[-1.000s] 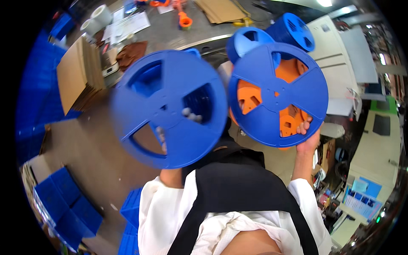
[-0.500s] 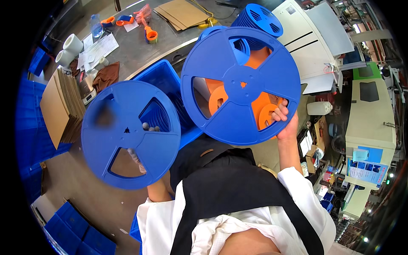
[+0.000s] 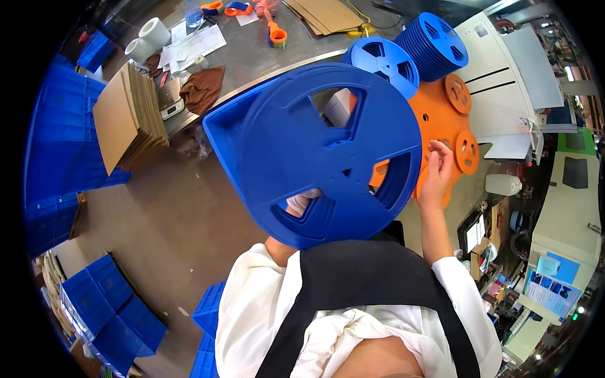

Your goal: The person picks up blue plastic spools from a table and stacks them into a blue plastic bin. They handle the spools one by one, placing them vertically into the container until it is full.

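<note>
Large blue plastic reels (image 3: pixel 290 145) overlap in a stack in front of my chest, windows not quite lined up. My left hand (image 3: pixel 301 201), in a pale covering, grips them from beneath at the lower left; parts of it show through a window, the rest is hidden. To the right of the reels, my right hand (image 3: pixel 436 173) is raised with nothing in it, fingers loosely bent and apart. Behind that hand is an orange stand (image 3: pixel 432 113) with round orange discs (image 3: pixel 467 152). Under the reels a blue bin (image 3: pixel 220 129) is partly covered.
A blue reel (image 3: pixel 384 63) and a reel stack (image 3: pixel 435 45) sit beyond the orange stand. On the grey bench (image 3: pixel 252 69) are tape dispensers (image 3: pixel 276 34), papers (image 3: pixel 195 49), a brown cloth (image 3: pixel 203 89) and cardboard sheets (image 3: pixel 328 16). Stacked cardboard (image 3: pixel 120 116) and blue crates (image 3: pixel 113 302) stand left.
The reels, held apart one in each hand, have come together into one overlapping stack. My right hand has let go and moved right of them. The view has shifted.
</note>
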A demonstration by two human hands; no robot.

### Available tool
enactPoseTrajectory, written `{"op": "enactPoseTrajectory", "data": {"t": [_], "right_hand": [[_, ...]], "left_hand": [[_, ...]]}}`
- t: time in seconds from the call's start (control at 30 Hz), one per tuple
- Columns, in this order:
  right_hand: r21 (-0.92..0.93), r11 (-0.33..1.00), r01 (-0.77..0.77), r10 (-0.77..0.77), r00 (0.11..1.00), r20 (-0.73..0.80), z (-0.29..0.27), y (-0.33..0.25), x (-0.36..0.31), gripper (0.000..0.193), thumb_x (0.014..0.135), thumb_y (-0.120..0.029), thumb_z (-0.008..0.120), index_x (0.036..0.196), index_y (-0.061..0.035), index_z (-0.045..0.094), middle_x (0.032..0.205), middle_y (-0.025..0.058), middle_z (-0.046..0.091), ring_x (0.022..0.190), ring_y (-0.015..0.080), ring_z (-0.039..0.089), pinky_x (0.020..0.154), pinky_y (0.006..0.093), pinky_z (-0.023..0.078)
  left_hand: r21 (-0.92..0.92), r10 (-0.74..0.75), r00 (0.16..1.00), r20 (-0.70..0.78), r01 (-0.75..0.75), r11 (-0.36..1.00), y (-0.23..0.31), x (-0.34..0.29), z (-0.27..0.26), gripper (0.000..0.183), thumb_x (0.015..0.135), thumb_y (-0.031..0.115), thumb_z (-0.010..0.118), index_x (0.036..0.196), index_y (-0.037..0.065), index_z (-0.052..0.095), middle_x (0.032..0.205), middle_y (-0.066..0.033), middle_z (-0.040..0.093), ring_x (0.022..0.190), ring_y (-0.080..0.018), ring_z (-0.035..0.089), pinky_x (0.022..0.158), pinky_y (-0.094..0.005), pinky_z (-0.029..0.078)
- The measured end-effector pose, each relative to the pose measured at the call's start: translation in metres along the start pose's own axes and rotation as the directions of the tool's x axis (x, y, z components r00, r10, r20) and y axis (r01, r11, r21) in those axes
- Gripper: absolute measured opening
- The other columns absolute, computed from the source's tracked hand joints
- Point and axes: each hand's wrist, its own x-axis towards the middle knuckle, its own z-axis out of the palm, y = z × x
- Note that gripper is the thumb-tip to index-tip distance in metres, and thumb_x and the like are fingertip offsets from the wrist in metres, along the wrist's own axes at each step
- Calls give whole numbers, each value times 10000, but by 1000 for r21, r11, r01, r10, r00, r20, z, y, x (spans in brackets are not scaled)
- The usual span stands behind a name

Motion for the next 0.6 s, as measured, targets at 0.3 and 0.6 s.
{"op": "enactPoseTrajectory", "data": {"t": [0.3, 0.6], "right_hand": [[-673, 452, 585, -306, 811, 499, 17, -68, -9, 785, 960, -555, 411, 1522, -36, 235, 1606, 177, 140, 1492, 363, 68, 1138, 616, -22], [-175, 566, 806, -292, 394, 872, 54, -90, -55, 1045, 796, -754, 445, 1506, -9, 266, 1592, 216, 160, 1495, 370, 71, 1137, 643, 6]], "left_hand": [[-75, -179, 969, 170, 194, 978, -31, 9, -1, 699, 877, 464, 632, 1381, 17, 445, 1343, -157, 532, 1242, -297, 512, 1109, -420, 372], [-90, -258, 936, 239, 286, 954, -41, 7, -7, 677, 869, 450, 645, 1363, 25, 462, 1332, -156, 538, 1245, -295, 512, 1119, -422, 358]]}}
